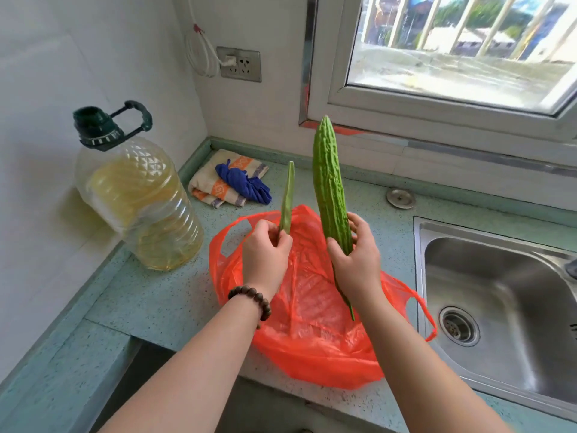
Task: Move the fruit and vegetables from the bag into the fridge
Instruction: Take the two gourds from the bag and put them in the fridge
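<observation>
Oil jug and sink flank bag.

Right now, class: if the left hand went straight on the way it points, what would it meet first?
Probably the folded cloth with the blue rag at the counter's back; depth is unclear. The left hand holds a slim green pod.

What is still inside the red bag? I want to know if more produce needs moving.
The red bag lies crumpled and open on the counter. Only wrinkled plastic shows inside; both hands and the folds cover parts, so leftover produce cannot be ruled out.
</observation>
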`<control>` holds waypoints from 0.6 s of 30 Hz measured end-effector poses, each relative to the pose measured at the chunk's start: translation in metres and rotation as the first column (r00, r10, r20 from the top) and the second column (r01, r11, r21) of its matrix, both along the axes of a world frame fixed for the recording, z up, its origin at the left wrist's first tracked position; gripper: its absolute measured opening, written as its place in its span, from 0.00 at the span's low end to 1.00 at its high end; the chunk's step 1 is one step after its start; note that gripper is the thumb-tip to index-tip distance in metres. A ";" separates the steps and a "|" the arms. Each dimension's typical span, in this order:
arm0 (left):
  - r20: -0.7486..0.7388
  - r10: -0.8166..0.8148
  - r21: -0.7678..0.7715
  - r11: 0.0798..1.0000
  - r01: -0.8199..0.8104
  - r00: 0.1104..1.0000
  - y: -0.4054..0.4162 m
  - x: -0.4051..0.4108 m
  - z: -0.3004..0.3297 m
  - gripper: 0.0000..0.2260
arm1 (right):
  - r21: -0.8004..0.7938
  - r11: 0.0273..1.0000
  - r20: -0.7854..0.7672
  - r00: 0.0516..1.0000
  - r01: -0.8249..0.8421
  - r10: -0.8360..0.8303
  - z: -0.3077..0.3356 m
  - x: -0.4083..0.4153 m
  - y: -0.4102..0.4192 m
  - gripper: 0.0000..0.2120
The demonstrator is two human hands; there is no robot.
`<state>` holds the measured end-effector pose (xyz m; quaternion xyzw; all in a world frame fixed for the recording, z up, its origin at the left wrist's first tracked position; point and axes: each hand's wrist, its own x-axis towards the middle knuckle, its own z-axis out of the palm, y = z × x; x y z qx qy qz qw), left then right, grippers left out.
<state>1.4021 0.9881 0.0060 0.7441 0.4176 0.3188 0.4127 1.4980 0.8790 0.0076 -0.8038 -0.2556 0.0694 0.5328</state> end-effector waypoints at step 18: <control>0.181 -0.772 0.025 0.623 0.782 0.610 -0.156 0.034 0.030 0.03 | 0.015 0.630 0.045 0.629 0.777 -0.776 0.040 -0.104 -0.211 0.23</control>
